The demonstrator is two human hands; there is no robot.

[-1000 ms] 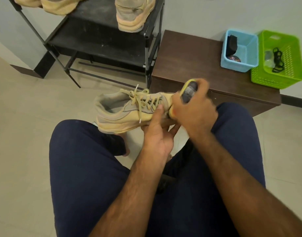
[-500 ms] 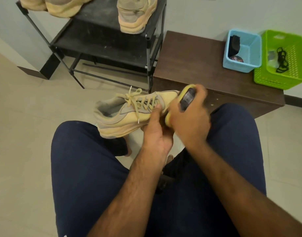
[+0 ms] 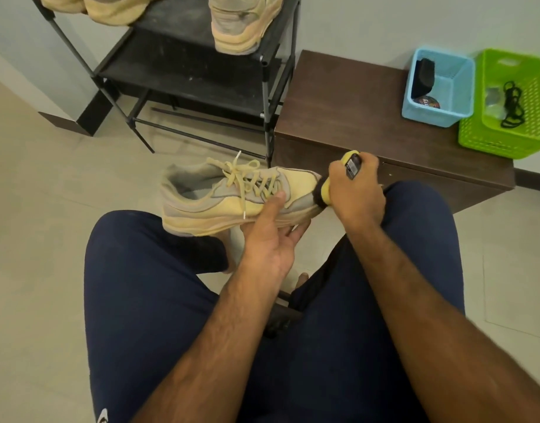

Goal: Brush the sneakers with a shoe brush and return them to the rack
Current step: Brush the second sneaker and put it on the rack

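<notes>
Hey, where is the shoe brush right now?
In the head view, right of centre: the right hand grips the shoe brush, bristles against the toe of the sneaker the left hand holds, in front of the low brown cabinet.

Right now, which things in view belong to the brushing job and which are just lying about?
Job: sneaker in left hand; brush in right hand; rack; other sneakers on it.
Lying about: blue basket; green basket; brown cabinet.

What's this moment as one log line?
step: brushing | left hand: holds sneaker | right hand: grips shoe brush at toe
</notes>
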